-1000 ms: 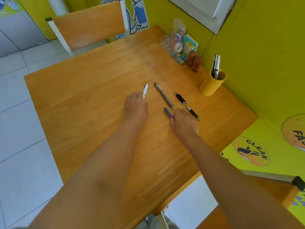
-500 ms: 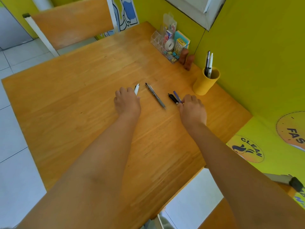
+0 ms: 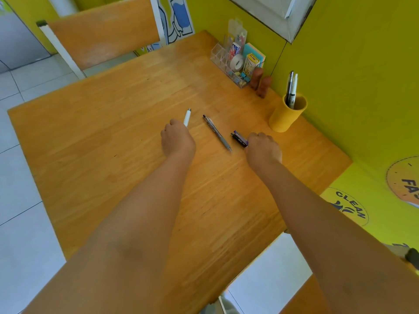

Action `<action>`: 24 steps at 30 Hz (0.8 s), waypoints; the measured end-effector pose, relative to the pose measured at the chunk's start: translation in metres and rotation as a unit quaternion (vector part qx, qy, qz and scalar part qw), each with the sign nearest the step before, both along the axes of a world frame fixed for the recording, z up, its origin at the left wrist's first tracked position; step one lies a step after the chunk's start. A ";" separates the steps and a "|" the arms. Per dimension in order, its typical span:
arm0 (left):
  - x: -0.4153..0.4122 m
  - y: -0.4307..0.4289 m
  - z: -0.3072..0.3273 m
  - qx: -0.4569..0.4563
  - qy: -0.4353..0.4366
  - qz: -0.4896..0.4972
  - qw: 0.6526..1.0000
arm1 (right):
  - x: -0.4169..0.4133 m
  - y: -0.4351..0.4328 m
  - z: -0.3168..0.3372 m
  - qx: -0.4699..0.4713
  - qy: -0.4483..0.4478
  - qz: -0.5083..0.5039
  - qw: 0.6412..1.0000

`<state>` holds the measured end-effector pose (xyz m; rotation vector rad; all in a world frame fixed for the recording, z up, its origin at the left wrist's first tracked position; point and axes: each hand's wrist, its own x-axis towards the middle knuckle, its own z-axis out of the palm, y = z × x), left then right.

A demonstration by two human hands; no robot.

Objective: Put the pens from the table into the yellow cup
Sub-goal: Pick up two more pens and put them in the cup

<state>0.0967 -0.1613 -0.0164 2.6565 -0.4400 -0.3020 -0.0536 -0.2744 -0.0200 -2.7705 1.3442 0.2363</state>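
You're at the pick-up step. Your left hand (image 3: 178,141) is curled w/ fingers closed round the white pen (image 3: 187,117), whose top end sticks out past the knuckles; can't tell if it's lifted off the table (image 3: 113,137) yet. Your right hand (image 3: 263,148) is fisted over two pens held together, a black one and a purple one (image 3: 239,138), only their far ends showing by the thumb side. The grey pen (image 3: 217,133) lies loose on the wood btwn your hands, untouched. The yellow cup (image 3: 286,116) stands near the wall, just beyond your right hand, w/ two pens already upright inside.

Next, probably: lift the right hand's pair, tip them upright and drop them in beside the two already there; the mouth is partly taken, so aim for the free side. Then bring the white pen across and come back for the grey one.
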 end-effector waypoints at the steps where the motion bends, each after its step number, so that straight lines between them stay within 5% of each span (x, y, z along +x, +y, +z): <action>1: 0.000 0.000 0.004 -0.018 0.015 0.012 1.000 | -0.002 0.001 0.001 0.005 -0.001 -0.003 1.000; 7: -0.001 -0.004 0.025 -0.150 0.161 0.070 0.973 | -0.019 0.002 0.017 0.046 -0.063 -0.037 0.996; 16: -0.045 -0.035 0.059 -0.342 0.355 0.052 0.869 | -0.048 -0.015 0.069 0.065 -0.287 -0.132 0.947; 19: -0.060 -0.051 0.068 -0.374 0.376 0.024 0.847 | -0.058 -0.028 0.086 0.043 -0.386 -0.159 0.908; 24: -0.078 -0.083 0.087 -0.387 0.303 -0.055 0.869 | -0.066 -0.054 0.105 0.008 -0.488 -0.198 0.850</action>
